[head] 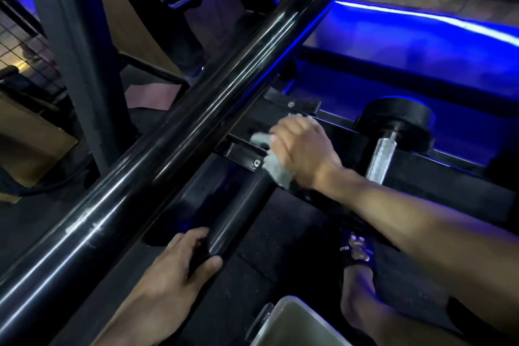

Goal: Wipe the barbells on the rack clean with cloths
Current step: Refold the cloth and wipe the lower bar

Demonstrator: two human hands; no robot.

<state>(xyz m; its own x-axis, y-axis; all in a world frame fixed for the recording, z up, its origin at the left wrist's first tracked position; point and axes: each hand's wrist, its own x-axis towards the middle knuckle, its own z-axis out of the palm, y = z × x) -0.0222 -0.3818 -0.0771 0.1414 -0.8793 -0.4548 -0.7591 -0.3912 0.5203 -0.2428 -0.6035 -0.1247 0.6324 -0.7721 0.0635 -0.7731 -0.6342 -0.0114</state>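
A black barbell (238,211) lies low on the dark rack (323,132), running from lower left to upper right beneath a thick glossy black rail (196,109). My left hand (174,272) grips the barbell's near black end. My right hand (300,149) holds a pale grey cloth (276,170) and presses it onto the barbell's middle part, hiding the shaft there. To the right, a second barbell (383,154) with a knurled silver handle and a round black head rests on the rack.
A grey rack upright (75,45) stands at the left. A light metal bin (295,323) sits at the bottom edge by my sandalled foot (359,275). Blue strip light (421,15) glows along the wall behind. Dark rubber flooring lies under the rack.
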